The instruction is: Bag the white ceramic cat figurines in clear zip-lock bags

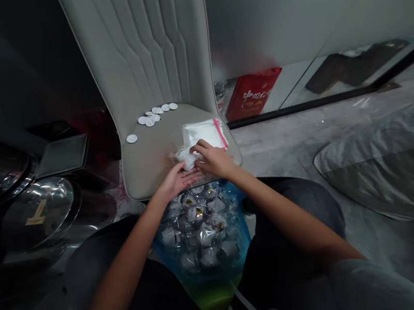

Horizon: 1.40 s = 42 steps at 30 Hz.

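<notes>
At the front edge of the grey chair seat point(146, 170), both hands are on a small white rounded item in clear plastic point(187, 157); its exact kind I cannot make out. My left hand point(174, 182) holds it from the left, thumb against it and fingers stretched underneath. From the right, the curled fingers of my right hand point(213, 159) grip it. Just behind lies a stack of clear plastic sleeves point(201, 132) with a pink-red edge strip. Several round white discs point(150, 121) are scattered at the back left of the seat.
Between my knees, a blue bag point(246, 227) holds several clear-wrapped white items point(206, 233). Shiny metal drums point(38, 208) stand at the left. A red bag point(254, 94) is seen behind the glass panel, and a grey cover point(392, 162) lies at the right.
</notes>
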{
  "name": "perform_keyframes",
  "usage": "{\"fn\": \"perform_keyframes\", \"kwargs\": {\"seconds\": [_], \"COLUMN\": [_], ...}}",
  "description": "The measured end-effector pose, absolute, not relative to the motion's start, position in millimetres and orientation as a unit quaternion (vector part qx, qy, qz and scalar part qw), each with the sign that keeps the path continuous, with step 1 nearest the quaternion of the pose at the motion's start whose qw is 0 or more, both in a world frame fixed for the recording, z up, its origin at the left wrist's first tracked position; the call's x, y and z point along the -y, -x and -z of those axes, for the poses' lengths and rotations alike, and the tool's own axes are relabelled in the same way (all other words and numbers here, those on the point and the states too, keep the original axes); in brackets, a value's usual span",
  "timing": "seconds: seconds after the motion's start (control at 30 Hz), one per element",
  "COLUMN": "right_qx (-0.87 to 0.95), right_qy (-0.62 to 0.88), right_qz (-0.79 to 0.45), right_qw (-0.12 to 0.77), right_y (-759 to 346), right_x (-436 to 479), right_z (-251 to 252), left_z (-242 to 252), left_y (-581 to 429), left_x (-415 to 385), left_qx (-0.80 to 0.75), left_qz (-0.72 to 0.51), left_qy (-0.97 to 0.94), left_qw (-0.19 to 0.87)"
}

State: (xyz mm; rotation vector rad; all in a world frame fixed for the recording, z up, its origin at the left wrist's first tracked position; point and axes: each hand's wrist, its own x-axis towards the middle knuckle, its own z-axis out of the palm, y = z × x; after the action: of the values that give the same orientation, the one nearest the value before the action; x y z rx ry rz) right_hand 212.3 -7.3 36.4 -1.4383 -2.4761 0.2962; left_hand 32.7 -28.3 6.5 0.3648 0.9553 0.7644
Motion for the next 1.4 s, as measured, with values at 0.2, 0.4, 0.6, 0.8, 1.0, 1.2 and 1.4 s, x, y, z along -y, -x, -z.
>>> {"fn": "perform_keyframes", "kwargs": {"seconds": [0.2, 0.4, 0.6, 0.8, 1.0, 1.2, 1.4], "right_qx": [0.868, 0.859, 0.843, 0.839, 0.834, 0.823, 0.853], "right_qy": [0.467, 0.485, 0.508, 0.518, 0.533, 0.547, 0.448], "right_qz": [-0.125, -0.109, -0.101, -0.118, -0.093, -0.083, -0.181], "right_qw": [0.116, 0.125, 0.144, 0.118, 0.111, 0.125, 0.196], "right_y": [-214.2, -208.8, -205.5, -210.8, -209.6, -208.2, -212.3], "right_x": [7.5, 7.1, 9.9, 5.7, 8.3, 9.1, 8.2], "right_z": [-39.4, -34.8, -38.4, -35.7, -41.2, -42.1, -46.1], "left_z": [2.9, 5.3, -0.3, -7.7, -2.9, -3.0, -8.0], "left_y": [-30.2, -29.2, -28.9, -26.1, -9.8, -9.4, -15.5], "left_x": [29.0, 30.0, 29.8, 31.5, 24.5, 28.9, 33.0], "left_qx": [-0.462, -0.456, -0.44, -0.438, -0.559, -0.602, -0.592], "left_qz": [-0.344, -0.337, -0.342, -0.337, -0.25, -0.282, -0.307], "left_qy": [-0.209, -0.262, -0.248, -0.242, -0.34, -0.365, -0.365], "left_qw": [0.79, 0.781, 0.792, 0.798, 0.714, 0.652, 0.65]}}
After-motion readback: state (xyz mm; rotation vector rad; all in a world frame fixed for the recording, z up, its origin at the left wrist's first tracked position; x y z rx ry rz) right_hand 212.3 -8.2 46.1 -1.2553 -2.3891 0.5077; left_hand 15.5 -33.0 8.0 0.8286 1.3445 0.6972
